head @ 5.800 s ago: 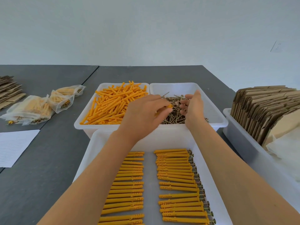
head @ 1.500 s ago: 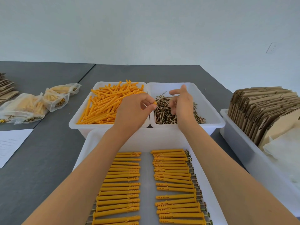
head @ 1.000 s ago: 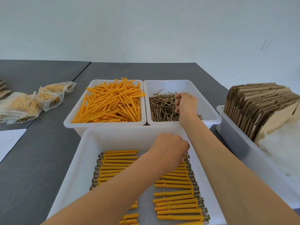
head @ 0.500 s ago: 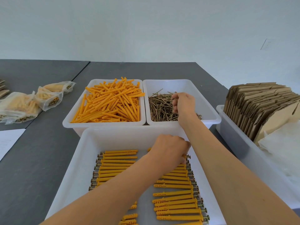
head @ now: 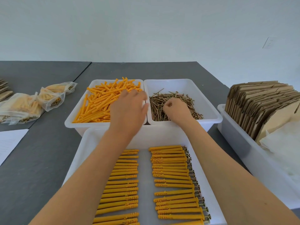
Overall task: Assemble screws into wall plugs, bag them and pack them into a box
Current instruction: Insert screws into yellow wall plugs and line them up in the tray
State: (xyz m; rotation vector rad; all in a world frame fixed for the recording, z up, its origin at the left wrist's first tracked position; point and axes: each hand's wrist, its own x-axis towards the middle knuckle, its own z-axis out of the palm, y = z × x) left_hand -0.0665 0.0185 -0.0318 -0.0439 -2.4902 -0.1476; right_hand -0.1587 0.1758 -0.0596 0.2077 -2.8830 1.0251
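A white bin (head: pixel 76 117) holds a loose heap of orange wall plugs (head: pixel 99 103); beside it a second white bin (head: pixel 211 114) holds brass screws (head: pixel 159 103). My left hand (head: pixel 129 108), blurred, hovers with fingers spread over the right edge of the plug heap and holds nothing I can see. My right hand (head: pixel 176 109) rests curled in a fist on the screw pile; whether it grips screws is hidden. A near white tray (head: pixel 81 156) holds two rows of plugs with screws in them (head: pixel 172 176).
Filled clear bags (head: pixel 48 98) lie at the left on the grey table (head: pixel 40 159), near a white sheet of paper (head: pixel 9 143). A white bin of flat cardboard boxes (head: pixel 259 108) and white plastic stands at the right.
My left hand left the near tray, where it laid down an assembled plug, and moved up over the orange plug bin. My right hand stayed curled in the screw bin.
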